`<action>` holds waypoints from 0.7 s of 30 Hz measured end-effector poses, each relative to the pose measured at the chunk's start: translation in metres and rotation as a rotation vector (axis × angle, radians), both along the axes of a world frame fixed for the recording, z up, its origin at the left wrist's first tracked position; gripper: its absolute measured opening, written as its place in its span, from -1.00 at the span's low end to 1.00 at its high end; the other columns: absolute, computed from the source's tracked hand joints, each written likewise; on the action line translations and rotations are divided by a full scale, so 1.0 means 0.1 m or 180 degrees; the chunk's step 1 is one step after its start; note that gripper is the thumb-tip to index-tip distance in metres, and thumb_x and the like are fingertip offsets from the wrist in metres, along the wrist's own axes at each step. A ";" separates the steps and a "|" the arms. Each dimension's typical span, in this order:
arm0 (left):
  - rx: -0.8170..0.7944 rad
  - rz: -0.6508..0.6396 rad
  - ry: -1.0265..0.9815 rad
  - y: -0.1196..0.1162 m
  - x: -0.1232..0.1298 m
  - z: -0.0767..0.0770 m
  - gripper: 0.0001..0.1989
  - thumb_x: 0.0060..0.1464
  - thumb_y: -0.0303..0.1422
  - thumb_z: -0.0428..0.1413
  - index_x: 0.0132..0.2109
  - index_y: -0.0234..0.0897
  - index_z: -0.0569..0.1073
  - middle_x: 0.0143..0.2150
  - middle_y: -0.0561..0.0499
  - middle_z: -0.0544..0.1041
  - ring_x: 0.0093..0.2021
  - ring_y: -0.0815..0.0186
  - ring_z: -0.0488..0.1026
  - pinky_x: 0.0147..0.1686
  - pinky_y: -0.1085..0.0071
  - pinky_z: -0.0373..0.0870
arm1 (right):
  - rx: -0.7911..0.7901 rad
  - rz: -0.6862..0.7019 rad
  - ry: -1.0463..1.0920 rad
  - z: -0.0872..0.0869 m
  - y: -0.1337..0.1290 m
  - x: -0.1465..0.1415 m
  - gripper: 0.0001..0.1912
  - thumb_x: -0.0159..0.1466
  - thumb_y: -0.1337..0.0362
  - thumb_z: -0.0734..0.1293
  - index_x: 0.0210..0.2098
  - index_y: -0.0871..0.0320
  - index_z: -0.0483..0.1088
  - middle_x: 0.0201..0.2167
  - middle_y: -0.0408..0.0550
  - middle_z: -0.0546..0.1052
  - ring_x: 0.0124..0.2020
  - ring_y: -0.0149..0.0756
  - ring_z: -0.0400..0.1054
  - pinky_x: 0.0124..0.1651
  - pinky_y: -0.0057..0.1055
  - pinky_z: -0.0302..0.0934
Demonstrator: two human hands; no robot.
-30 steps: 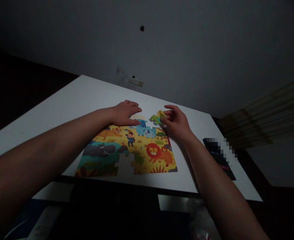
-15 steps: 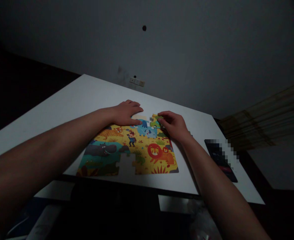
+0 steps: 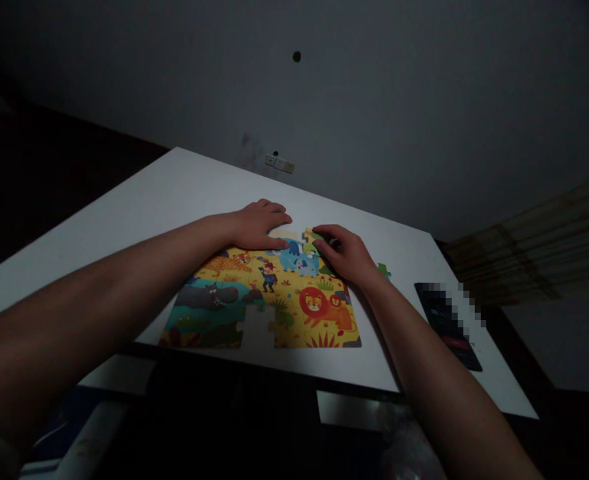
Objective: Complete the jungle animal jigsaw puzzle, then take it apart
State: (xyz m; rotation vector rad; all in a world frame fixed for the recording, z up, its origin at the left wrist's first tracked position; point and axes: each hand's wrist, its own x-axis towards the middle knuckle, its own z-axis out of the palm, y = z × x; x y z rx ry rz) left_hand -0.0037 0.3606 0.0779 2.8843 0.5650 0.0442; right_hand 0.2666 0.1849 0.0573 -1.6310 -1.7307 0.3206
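Most of the puzzle point(image 3: 319, 310) has been joined into one flat picture on the table point(image 3: 139, 207), just on the near side of both hands. A piece-shaped gap is left open at its near edge, and a narrower opening is seen at the far edge, between the left grip point(image 3: 261, 227) and the corner piece point(image 3: 310, 240). That piece is pinched between thumb and fingers of the right grip point(image 3: 347, 255), against the elephant section; whether it is fully locked in cannot be told. The left grip is laid flat with fingers spread, over the puzzle's far-left part. A loose green piece point(image 3: 383, 271) is seen just right of the right grip, beside the wrist.
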 end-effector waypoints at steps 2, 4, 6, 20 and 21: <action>-0.0013 0.0002 0.0000 0.00 0.00 0.00 -0.09 0.48 0.30 0.12 0.68 -0.16 0.42 0.76 -0.34 0.33 0.67 -0.32 0.28 0.65 -0.17 0.17 | -0.0003 0.0008 -0.0018 0.01 0.00 0.00 -0.62 0.55 -0.05 0.52 0.22 -0.04 0.74 0.15 0.12 0.81 0.06 0.09 0.69 0.26 0.14 0.60; -0.0021 0.0005 -0.0010 0.01 0.00 -0.01 -0.09 0.48 0.31 0.11 0.68 -0.16 0.42 0.76 -0.34 0.34 0.67 -0.32 0.28 0.66 -0.17 0.17 | -0.0020 0.0005 -0.0047 0.02 0.00 0.00 -0.62 0.54 -0.05 0.52 0.22 -0.04 0.75 0.15 0.12 0.81 0.04 0.08 0.68 0.23 0.13 0.60; -0.0025 0.0006 -0.0010 0.01 0.00 -0.01 -0.10 0.49 0.31 0.11 0.68 -0.15 0.42 0.75 -0.34 0.34 0.67 -0.31 0.27 0.66 -0.17 0.16 | -0.0037 -0.0006 -0.0071 0.03 0.00 0.00 -0.62 0.55 -0.05 0.52 0.22 -0.04 0.75 0.14 0.12 0.81 0.03 0.08 0.68 0.22 0.13 0.61; -0.0037 0.0001 -0.0005 0.03 0.00 -0.02 -0.08 0.47 0.33 0.09 0.68 -0.14 0.42 0.76 -0.33 0.35 0.68 -0.33 0.27 0.66 -0.18 0.16 | -0.0061 0.0023 0.0131 0.09 -0.01 -0.03 -0.67 0.54 -0.06 0.52 0.16 -0.10 0.78 0.14 0.07 0.81 0.11 0.10 0.67 0.29 0.13 0.56; -0.0033 0.0002 -0.0003 0.03 0.00 -0.02 -0.08 0.47 0.34 0.09 0.68 -0.13 0.42 0.76 -0.32 0.34 0.68 -0.32 0.27 0.66 -0.18 0.16 | -0.0069 -0.0015 0.0171 0.09 -0.01 -0.02 -0.64 0.53 -0.09 0.52 0.17 -0.09 0.78 0.13 0.07 0.81 0.11 0.10 0.67 0.26 0.11 0.57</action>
